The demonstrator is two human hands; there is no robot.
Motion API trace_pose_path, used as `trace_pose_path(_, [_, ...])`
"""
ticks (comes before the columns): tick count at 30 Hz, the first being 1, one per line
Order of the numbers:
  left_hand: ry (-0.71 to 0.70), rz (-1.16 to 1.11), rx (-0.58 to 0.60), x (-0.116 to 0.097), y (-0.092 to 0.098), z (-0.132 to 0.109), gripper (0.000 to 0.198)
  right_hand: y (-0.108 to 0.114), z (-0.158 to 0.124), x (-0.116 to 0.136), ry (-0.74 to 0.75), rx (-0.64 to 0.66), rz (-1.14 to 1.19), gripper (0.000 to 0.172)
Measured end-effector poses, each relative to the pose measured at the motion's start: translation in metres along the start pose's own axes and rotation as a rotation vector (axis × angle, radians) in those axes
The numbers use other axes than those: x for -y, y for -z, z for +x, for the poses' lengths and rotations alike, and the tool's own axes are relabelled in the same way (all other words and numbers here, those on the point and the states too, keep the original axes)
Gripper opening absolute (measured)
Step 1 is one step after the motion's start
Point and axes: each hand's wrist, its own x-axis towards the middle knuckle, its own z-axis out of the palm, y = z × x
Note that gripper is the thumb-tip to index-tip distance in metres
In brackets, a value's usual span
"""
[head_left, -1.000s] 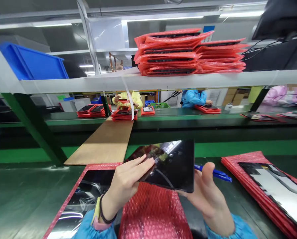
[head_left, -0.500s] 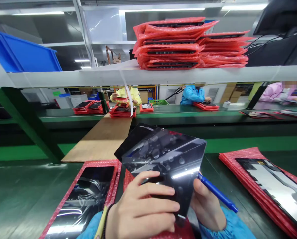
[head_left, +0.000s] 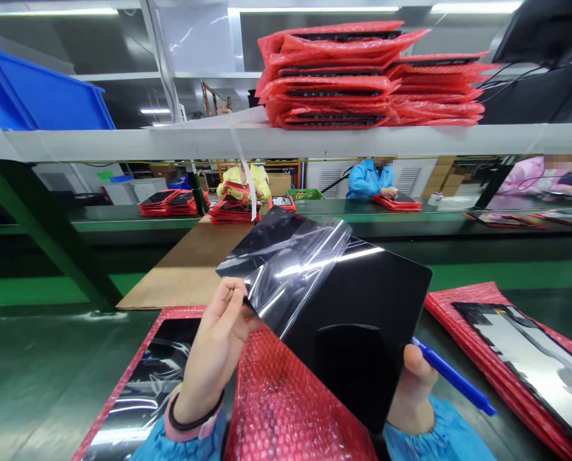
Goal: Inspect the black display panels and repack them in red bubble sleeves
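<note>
My right hand (head_left: 413, 390) holds up a glossy black screen panel (head_left: 363, 320) by its lower right edge, with a blue pen (head_left: 453, 378) tucked in the same hand. My left hand (head_left: 219, 339) pinches a clear protective film (head_left: 290, 275) and lifts it off the panel's left part. A red bubble-wrap bag (head_left: 286, 403) lies under the panel near me. Left of it a second panel on red bubble wrap (head_left: 146, 378) rests on the green belt.
Another panel on red wrap (head_left: 521, 358) lies at the right. A cardboard sheet (head_left: 194, 262) bridges to the far belt. The shelf (head_left: 123, 142) overhead bears a stack of red bags (head_left: 363, 77) and a blue bin (head_left: 41, 96). Other workers sit across the line.
The panel has turned so that its glossy face is towards me. My left hand moved from gripping its front to peeling the clear film up and to the left.
</note>
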Motion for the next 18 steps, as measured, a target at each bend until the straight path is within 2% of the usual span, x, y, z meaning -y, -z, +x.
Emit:
trace_pose_path(3, [-0.121, -0.211, -0.213, 0.003, -0.003, 0.000, 0.014, -0.022, 0.004, 0.014, -0.072, 0.039, 0.211, 0.048])
trace_pose_path(4, [-0.165, -0.240, -0.287, 0.002, -0.004, -0.001, 0.013, -0.031, 0.004, 0.022, -0.081, 0.041, 0.203, 0.045])
trace_pose_path(6, [-0.225, -0.266, -0.363, 0.000, -0.005, -0.005, 0.011, -0.047, 0.004, 0.036, -0.059, 0.035, 0.124, 0.042])
trace_pose_path(9, [-0.314, -0.252, -0.395, -0.008, -0.004, -0.011, 0.010, -0.061, 0.002, 0.047, -0.026, 0.110, 0.037, 0.063])
trace_pose_path(12, [-0.348, -0.226, -0.396, -0.014, -0.002, -0.015, 0.009, -0.066, -0.004, 0.045, -0.079, 0.160, -0.023, 0.080])
trace_pose_path(18, [-0.333, -0.234, -0.406, -0.015, 0.000, -0.012, 0.007, -0.067, -0.015, 0.050, -0.118, 0.133, -0.066, 0.071])
